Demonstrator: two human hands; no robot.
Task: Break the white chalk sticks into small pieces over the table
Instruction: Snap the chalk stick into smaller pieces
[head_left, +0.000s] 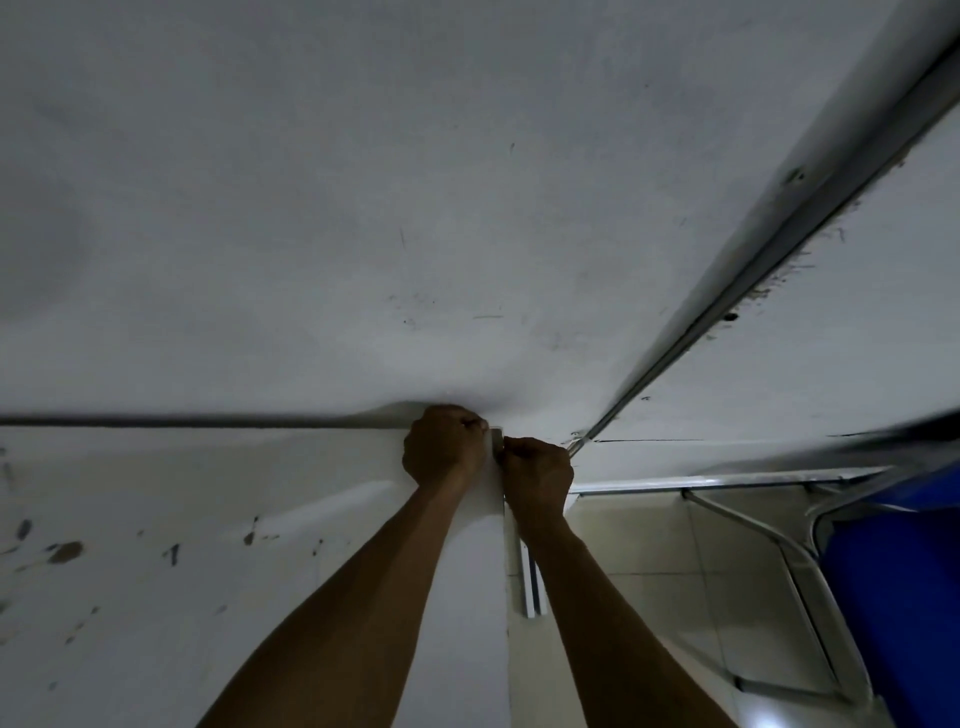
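Head view: both bare forearms reach straight out from the bottom edge of the picture and narrow toward each other, so the two fists almost meet near the middle. The left hand (444, 446) is curled into a tight fist, knuckles up and back of the hand toward the camera, its wrist in line with the forearm. The right hand (537, 470) sits just beside it and a little lower, also curled, with thumb and forefinger pinched at its upper left. Between the two fists a short pale piece of the chalk stick (497, 440) shows, upright. Each hand grips one side of it, and most of it is hidden inside the fingers. How long the stick is cannot be told.

The hands hold the chalk over the far right corner of the white table (156, 519), whose top carries dark stains and scuffs on the left. The left forearm lies above the tabletop. The right forearm runs along the table's right edge and partly over the tiled floor (649, 561). Behind the hands rises a pale, marked wall (363, 208) with a metal strip (753, 260) running diagonally. At the right stands a blue chair (893, 571) with a metal frame.
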